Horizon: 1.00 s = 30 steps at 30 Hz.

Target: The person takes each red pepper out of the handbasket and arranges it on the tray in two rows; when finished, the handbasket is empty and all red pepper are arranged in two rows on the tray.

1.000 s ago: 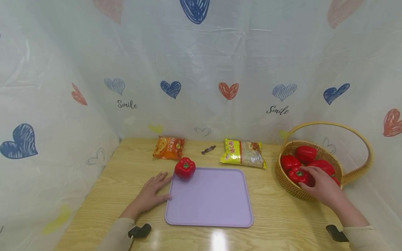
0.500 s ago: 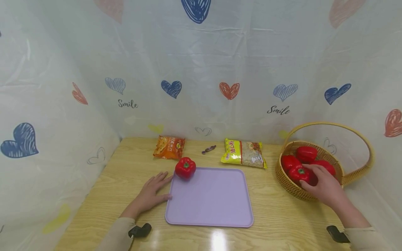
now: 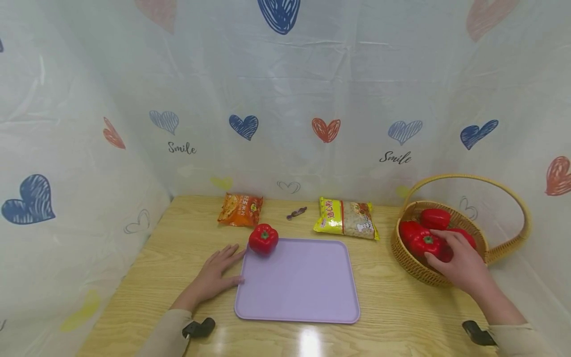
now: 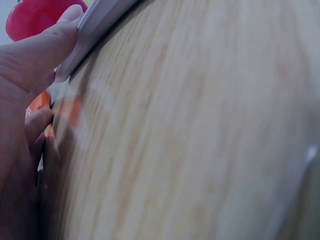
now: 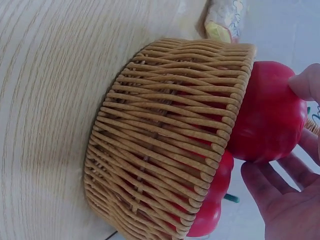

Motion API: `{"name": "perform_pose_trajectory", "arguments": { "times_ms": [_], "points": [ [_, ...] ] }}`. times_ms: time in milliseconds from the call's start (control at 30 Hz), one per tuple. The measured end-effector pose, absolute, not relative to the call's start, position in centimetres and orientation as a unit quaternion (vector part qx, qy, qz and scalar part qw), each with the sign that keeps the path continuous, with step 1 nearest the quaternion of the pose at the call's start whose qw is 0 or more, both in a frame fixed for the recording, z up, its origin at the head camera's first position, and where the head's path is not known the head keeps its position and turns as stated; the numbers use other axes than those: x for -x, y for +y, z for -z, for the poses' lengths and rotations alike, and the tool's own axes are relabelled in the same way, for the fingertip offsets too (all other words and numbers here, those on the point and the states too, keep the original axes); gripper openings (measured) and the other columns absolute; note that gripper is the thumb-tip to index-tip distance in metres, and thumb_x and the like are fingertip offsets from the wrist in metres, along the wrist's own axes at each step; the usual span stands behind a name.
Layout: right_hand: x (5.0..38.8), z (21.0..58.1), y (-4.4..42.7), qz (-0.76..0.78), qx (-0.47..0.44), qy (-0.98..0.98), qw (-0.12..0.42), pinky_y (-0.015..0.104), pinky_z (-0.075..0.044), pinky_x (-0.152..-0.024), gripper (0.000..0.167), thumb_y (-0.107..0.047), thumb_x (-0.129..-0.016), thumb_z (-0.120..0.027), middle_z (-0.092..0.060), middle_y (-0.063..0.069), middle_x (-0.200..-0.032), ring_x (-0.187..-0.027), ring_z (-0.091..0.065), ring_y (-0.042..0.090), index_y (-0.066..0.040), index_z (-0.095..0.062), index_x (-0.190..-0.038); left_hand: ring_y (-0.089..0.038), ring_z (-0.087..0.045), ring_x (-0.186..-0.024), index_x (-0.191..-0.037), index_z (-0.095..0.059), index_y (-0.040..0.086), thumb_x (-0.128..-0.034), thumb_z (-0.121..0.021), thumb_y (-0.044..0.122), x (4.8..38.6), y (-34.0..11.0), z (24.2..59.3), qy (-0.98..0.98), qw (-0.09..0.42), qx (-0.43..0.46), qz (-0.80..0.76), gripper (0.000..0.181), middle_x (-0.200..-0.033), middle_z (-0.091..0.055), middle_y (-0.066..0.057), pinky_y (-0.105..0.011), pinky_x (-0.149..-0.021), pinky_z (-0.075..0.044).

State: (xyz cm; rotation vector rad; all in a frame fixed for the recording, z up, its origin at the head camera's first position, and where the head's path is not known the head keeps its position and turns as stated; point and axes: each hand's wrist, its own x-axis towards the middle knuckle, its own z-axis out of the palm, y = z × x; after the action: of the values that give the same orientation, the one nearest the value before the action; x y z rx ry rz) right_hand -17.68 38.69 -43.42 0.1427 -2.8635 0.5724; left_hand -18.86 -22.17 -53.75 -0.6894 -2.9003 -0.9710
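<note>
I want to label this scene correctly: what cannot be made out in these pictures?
Head: bottom of the basket, hidden by red peppers and right hand.
Head: print on the small twisted wrapper, too small.
Left wrist: most of the tray, cut off by the top edge.

The curtain (image 3: pixel 285 89) reads "Smile" (image 3: pixel 182 148) twice, beyond the left hand (image 3: pixel 216 275) and the right hand (image 3: pixel 461 263). Nearer them, an orange packet (image 3: pixel 241 210) and a yellow packet (image 3: pixel 345 218) bear characters (image 3: pixel 330 208) (too small to read surely).
</note>
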Motion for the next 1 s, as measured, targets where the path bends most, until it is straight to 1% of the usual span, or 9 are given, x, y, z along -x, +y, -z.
{"name": "perform_pose_trajectory", "arguments": {
  "times_ms": [267,433,667,867,1000],
  "points": [
    [17.7,43.2,38.4,-0.198,-0.054,-0.97,0.128,0.074,-0.047,-0.084,0.062,-0.025,-0.087,-0.079,-0.046,0.03,-0.13,-0.111,-0.049,0.052,0.001,-0.052,-0.137,-0.043,-0.022,-0.152,-0.155,-0.046,0.017,-0.0914,-0.071,0.049,18.9,-22.1,53.7,-0.926,0.005,0.222,0.306,0.075,-0.162,-0.034,-0.018,-0.061,-0.122,-0.012],
    [17.6,43.0,38.1,-0.209,-0.055,-0.967,0.134,0.072,-0.049,-0.081,0.063,-0.024,-0.088,-0.08,-0.047,0.028,-0.128,-0.107,-0.051,0.049,0.0,-0.052,-0.138,-0.042,-0.022,-0.152,-0.155,-0.046,0.018,-0.0916,-0.071,0.049,18.9,-22.1,53.7,-0.926,0.003,0.221,0.306,0.075,-0.162,-0.034,-0.017,-0.061,-0.122,-0.012],
    [17.7,42.6,37.5,-0.223,-0.065,-0.963,0.139,0.072,-0.048,-0.081,0.064,-0.023,-0.087,-0.081,-0.046,0.03,-0.131,-0.112,-0.047,0.05,-0.001,-0.052,-0.139,-0.042,-0.021,-0.152,-0.155,-0.045,0.018,-0.0919,-0.07,0.05,18.9,-22.1,53.7,-0.927,-0.003,0.216,0.306,0.075,-0.163,-0.033,-0.017,-0.061,-0.122,-0.011],
    [17.7,42.5,37.1,-0.229,-0.072,-0.959,0.148,0.07,-0.051,-0.081,0.064,-0.022,-0.085,-0.082,-0.048,0.029,-0.131,-0.111,-0.048,0.049,-0.001,-0.053,-0.138,-0.042,-0.021,-0.152,-0.155,-0.046,0.017,-0.0916,-0.07,0.05,18.8,-22.1,53.9,-0.927,-0.005,0.214,0.309,0.075,-0.163,-0.033,-0.017,-0.061,-0.122,-0.01],
    [17.6,42.4,36.9,-0.233,-0.072,-0.958,0.15,0.07,-0.052,-0.083,0.065,-0.021,-0.085,-0.082,-0.047,0.029,-0.132,-0.111,-0.048,0.049,-0.001,-0.053,-0.139,-0.042,-0.021,-0.152,-0.155,-0.046,0.017,-0.0914,-0.07,0.05,18.8,-22.1,53.9,-0.927,-0.004,0.215,0.308,0.075,-0.163,-0.033,-0.016,-0.061,-0.122,-0.011]
  ]
}}
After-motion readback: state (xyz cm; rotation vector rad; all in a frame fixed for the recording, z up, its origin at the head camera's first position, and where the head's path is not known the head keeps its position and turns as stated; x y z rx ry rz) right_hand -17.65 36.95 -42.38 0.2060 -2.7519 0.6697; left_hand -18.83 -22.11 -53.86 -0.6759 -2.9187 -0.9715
